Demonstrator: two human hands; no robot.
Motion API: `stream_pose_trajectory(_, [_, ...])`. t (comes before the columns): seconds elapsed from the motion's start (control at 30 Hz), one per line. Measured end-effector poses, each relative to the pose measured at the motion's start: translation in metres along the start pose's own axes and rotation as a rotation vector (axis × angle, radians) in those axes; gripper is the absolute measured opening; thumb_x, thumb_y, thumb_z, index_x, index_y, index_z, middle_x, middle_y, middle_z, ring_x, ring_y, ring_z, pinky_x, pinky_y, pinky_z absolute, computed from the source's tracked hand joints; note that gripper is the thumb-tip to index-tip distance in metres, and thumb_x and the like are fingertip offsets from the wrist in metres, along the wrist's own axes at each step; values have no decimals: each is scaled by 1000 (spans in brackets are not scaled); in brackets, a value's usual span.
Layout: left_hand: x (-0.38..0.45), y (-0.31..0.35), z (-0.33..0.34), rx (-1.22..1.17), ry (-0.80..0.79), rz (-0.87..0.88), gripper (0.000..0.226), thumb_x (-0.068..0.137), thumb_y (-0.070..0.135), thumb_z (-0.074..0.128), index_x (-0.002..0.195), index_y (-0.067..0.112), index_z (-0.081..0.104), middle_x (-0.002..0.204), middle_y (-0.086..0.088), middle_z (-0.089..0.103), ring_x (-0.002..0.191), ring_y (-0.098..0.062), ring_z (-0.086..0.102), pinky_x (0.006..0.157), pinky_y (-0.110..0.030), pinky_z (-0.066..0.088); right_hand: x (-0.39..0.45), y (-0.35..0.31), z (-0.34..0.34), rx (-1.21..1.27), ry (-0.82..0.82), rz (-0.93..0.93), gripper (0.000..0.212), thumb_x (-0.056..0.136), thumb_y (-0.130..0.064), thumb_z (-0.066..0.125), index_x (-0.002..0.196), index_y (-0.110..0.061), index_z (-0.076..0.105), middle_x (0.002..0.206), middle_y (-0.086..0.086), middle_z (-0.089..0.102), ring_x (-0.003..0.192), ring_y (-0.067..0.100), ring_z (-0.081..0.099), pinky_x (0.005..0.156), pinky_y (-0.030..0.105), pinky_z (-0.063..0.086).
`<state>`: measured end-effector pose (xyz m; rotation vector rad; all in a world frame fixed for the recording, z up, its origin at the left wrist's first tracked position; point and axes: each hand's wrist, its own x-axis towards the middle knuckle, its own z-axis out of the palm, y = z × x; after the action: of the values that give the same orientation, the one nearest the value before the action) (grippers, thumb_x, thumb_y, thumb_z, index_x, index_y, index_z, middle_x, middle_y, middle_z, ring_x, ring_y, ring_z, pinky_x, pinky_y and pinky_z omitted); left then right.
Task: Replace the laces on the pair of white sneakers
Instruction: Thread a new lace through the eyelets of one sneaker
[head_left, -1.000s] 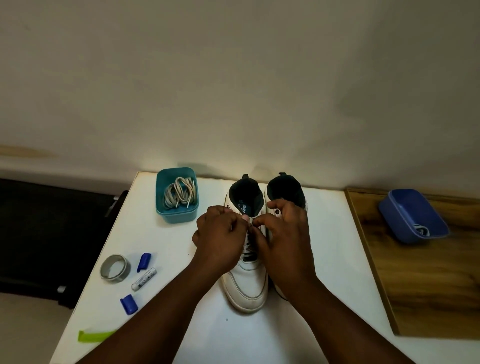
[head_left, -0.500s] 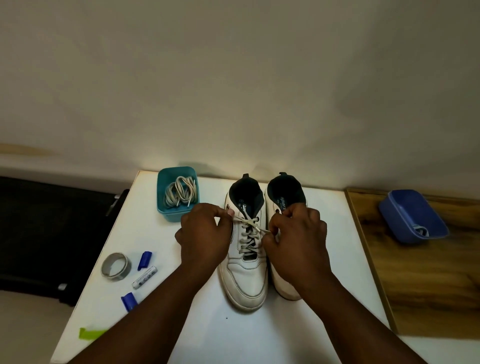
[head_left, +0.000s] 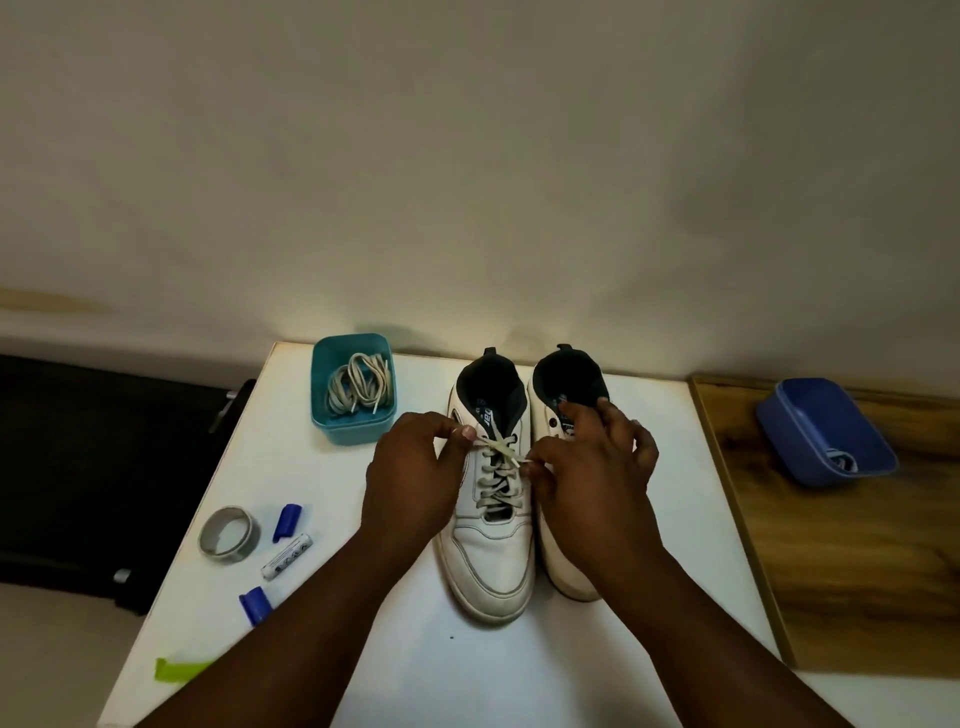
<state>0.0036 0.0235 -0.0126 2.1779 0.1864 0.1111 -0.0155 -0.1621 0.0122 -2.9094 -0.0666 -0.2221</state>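
left sneaker (head_left: 491, 545), table's far edge: lace (head_left: 497, 470) threaded, ends pinched by left hand (head_left: 410, 480) and right hand (head_left: 592, 467), untied; right sneaker (head_left: 563, 551) seemingly unlaced.

Two bare forearms come up from the bottom edge of the frame, no sleeves, no watch or wristband visible on either wrist. The left hand (head_left: 415, 478) shows pale, short-trimmed nails at the thumb and forefinger tips, and no ring can be made out on it. On the right hand (head_left: 597, 467), there is a small glint at the upper right edge of the fingers that may be a ring, though it's too small to tell.
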Motion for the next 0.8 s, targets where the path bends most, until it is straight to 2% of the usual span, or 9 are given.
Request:
stream_pose_trajectory(0.07, [0, 1, -3, 98, 8, 50, 21, 98, 48, 58, 98, 31, 69, 107, 9, 66, 106, -18, 60, 91, -41, 48, 0, 2, -2, -24, -2, 12, 6, 91, -36, 71, 90, -35, 77, 147, 2, 53, 148, 35, 29, 119, 59, 15])
stream_pose_trajectory(0.2, [2, 8, -8, 286, 36, 69, 26, 101, 44, 56, 106, 26, 73, 111, 3, 67, 108, -24, 58, 86, -38, 40, 1, 4, -3, -40, 0, 35, 5, 85, -32, 77, 84, -36, 78, 144, 0, 56, 146, 36, 32, 118, 62, 13])
stream_pose_trajectory(0.4, [5, 0, -3, 230, 48, 75, 26, 100, 46, 57, 103, 26, 73, 109, 5, 69, 107, -22, 59, 86, -37, 40, 1, 5, 0, -15, 8, 44, 7, 88, -31, 73, 85, -36, 76, 145, -2, 55, 147, 34, 30, 119, 61, 12])
stream_pose_trajectory(0.5, [5, -4, -4, 130, 25, 135, 33, 97, 55, 52, 115, 32, 68, 114, 8, 65, 112, -18, 58, 92, -41, 47, 1, 4, 1, 44, -33, 15, 15, 93, -33, 67, 106, -37, 74, 158, 1, 40, 154, 33, 14, 122, 56, 8])
stream_pose_trajectory(0.57, [2, -3, -6, 145, -7, 205, 45, 96, 48, 45, 139, 35, 54, 132, 4, 57, 124, -19, 49, 100, -43, 43, 0, 3, 0, 47, -94, -16, 41, 93, -36, 64, 134, -39, 59, 166, 3, 25, 156, 32, 2, 123, 53, 4])
stream_pose_trajectory(0.63, [-2, 0, -7, 241, -65, 293, 58, 94, 34, 39, 152, 37, 41, 149, 1, 43, 137, -23, 36, 107, -48, 35, 0, 0, -3, 40, -108, -60, 66, 92, -32, 61, 153, -39, 37, 170, 6, 13, 157, 33, -5, 124, 52, 3])
stream_pose_trajectory(0.7, [-5, -3, -5, 374, -92, 359, 61, 91, 26, 40, 151, 37, 43, 159, -4, 34, 144, -31, 28, 111, -54, 30, -1, -2, -2, 31, -93, -127, 75, 91, -28, 54, 159, -41, 26, 171, 7, 7, 157, 34, -8, 124, 54, 4])
stream_pose_trajectory(0.8, [-4, -4, -2, 455, -87, 348, 53, 94, 23, 47, 145, 35, 52, 160, -10, 32, 145, -37, 27, 112, -57, 30, 0, -4, 4, 32, -96, -144, 65, 93, -34, 37, 156, -49, 28, 172, 9, 6, 157, 37, -8, 123, 57, 6])
